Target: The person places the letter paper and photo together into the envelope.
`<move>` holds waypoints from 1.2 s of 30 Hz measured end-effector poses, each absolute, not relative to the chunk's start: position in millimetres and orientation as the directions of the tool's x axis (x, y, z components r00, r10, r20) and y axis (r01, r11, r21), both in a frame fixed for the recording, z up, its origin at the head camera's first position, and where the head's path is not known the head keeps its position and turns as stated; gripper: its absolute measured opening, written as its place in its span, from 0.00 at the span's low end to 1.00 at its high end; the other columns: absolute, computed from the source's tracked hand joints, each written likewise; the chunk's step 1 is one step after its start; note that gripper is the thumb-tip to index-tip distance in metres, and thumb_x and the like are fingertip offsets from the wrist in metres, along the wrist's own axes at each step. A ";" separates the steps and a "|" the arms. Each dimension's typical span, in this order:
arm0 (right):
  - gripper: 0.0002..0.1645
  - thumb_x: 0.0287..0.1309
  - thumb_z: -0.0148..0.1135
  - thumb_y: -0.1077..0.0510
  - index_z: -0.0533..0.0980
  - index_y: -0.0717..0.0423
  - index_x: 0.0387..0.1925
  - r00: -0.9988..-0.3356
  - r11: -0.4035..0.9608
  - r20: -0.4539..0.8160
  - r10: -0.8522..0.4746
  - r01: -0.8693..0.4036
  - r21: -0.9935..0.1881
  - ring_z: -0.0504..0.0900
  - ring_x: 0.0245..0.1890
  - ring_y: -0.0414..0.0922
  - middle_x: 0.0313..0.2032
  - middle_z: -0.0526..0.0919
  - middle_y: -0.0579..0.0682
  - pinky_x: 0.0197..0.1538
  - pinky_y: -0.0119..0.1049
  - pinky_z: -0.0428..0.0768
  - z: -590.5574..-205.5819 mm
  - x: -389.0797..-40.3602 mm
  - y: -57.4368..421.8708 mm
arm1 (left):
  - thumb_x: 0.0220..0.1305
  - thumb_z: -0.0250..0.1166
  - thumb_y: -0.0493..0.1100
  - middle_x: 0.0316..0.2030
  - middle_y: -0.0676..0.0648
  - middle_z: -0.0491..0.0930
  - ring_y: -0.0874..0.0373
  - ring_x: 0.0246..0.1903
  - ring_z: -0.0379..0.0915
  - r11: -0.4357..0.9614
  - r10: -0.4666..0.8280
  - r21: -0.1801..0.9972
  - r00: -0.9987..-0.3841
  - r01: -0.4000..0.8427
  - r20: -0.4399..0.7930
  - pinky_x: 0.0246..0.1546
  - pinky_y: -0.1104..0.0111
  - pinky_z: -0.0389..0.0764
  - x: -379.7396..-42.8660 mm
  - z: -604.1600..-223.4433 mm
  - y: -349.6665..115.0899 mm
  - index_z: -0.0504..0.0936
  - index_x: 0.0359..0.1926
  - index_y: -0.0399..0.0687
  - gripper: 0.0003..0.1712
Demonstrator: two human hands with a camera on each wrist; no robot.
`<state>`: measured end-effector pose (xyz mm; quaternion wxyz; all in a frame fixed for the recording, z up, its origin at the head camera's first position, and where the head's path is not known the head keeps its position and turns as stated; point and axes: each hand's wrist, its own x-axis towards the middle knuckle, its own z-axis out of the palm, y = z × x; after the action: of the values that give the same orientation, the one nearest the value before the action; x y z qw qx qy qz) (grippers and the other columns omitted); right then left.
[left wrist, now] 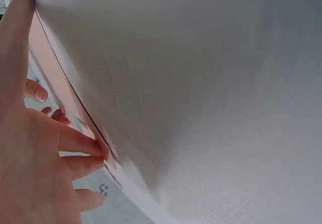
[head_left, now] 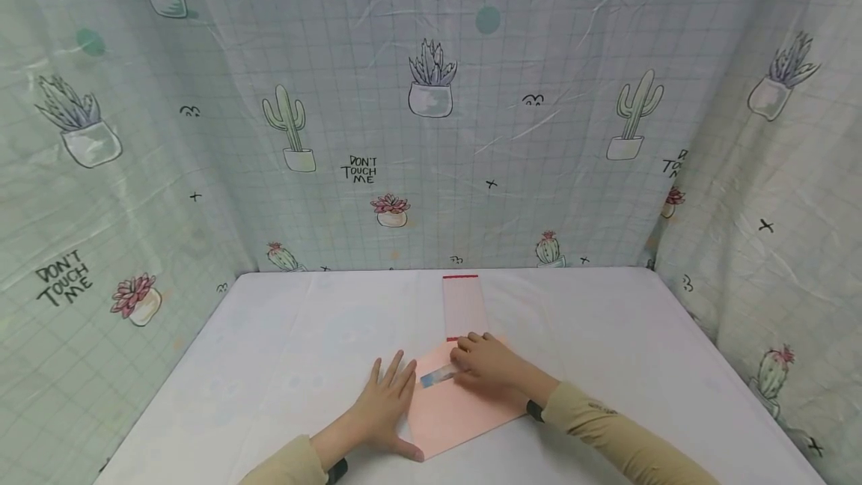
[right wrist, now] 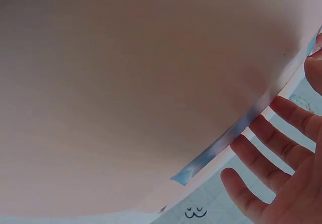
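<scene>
A flat pink paper piece (head_left: 458, 421) with angled edges lies on the white table. Across its upper part runs a narrow strip (head_left: 436, 376) printed in blue and white. My left hand (head_left: 385, 404) is spread along the left edge of the pink paper, thumb near its lower corner; the left wrist view shows the fingertips (left wrist: 98, 146) touching that edge. My right hand (head_left: 488, 359) lies over the strip's right part and covers it in the head view. Seen from the right wrist, its fairly straight fingers (right wrist: 269, 176) rest along the strip (right wrist: 221, 143).
Just behind the pink paper lies a pale, flat rectangular pack (head_left: 463, 309) with a red band at each end. A curtain (head_left: 471, 148) printed with potted cacti hangs behind the white table (head_left: 289, 350) and at both sides.
</scene>
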<state>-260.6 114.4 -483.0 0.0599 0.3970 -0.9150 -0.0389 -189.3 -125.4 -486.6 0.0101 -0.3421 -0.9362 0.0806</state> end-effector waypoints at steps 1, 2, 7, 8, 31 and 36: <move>0.19 0.56 0.51 0.39 0.71 0.44 0.43 -0.676 0.680 0.079 -0.733 -0.723 0.120 0.70 0.39 0.40 0.40 0.74 0.42 0.44 0.38 0.72 -483.3 -260.1 114.3 | 0.32 0.46 0.86 0.67 0.39 0.50 0.37 0.67 0.39 0.754 0.640 -0.157 -0.767 0.638 -0.039 0.59 0.39 0.50 -189.0 -486.3 -125.3 0.57 0.64 0.37 0.69; 0.19 0.56 0.51 0.39 0.71 0.44 0.43 -0.674 0.678 0.082 -0.734 -0.724 0.122 0.70 0.39 0.40 0.40 0.73 0.42 0.45 0.38 0.72 -483.2 -259.4 114.3 | 0.32 0.46 0.85 0.67 0.39 0.50 0.37 0.67 0.39 0.756 0.639 -0.153 -0.768 0.637 -0.043 0.59 0.39 0.50 -188.7 -485.8 -125.1 0.57 0.64 0.37 0.69; 0.19 0.56 0.51 0.39 0.71 0.43 0.43 -0.667 0.672 0.085 -0.740 -0.729 0.129 0.70 0.41 0.41 0.39 0.72 0.42 0.46 0.39 0.72 -481.6 -256.0 114.2 | 0.33 0.47 0.85 0.67 0.38 0.51 0.36 0.66 0.39 0.757 0.638 -0.143 -0.768 0.638 -0.048 0.58 0.39 0.49 -186.8 -483.3 -124.8 0.57 0.64 0.36 0.68; 0.18 0.56 0.51 0.39 0.71 0.43 0.43 -0.669 0.674 0.081 -0.739 -0.728 0.127 0.70 0.41 0.41 0.39 0.72 0.42 0.47 0.39 0.72 -481.4 -255.0 113.9 | 0.33 0.47 0.85 0.67 0.38 0.51 0.36 0.66 0.40 0.757 0.638 -0.145 -0.768 0.638 -0.048 0.58 0.39 0.50 -186.4 -483.1 -125.1 0.57 0.64 0.36 0.68; 0.19 0.57 0.49 0.39 0.70 0.41 0.47 -0.653 0.656 0.070 -0.754 -0.745 0.122 0.65 0.36 0.39 0.36 0.69 0.42 0.38 0.32 0.63 -479.8 -237.4 115.6 | 0.33 0.47 0.85 0.67 0.40 0.51 0.35 0.66 0.40 0.759 0.628 -0.166 -0.775 0.629 -0.065 0.58 0.38 0.50 -184.3 -483.2 -128.9 0.56 0.65 0.42 0.66; 0.18 0.58 0.49 0.40 0.70 0.41 0.47 -0.645 0.648 0.063 -0.761 -0.755 0.100 0.64 0.35 0.39 0.36 0.69 0.43 0.38 0.31 0.61 -477.9 -232.8 116.5 | 0.33 0.47 0.85 0.68 0.40 0.50 0.34 0.66 0.39 0.763 0.624 -0.151 -0.777 0.628 -0.077 0.58 0.37 0.49 -185.2 -485.0 -128.9 0.55 0.66 0.45 0.66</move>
<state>-232.8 116.5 -477.9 0.0499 0.4181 -0.9064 -0.0323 -185.2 -128.9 -485.0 -0.0113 -0.3335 -0.9389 0.0843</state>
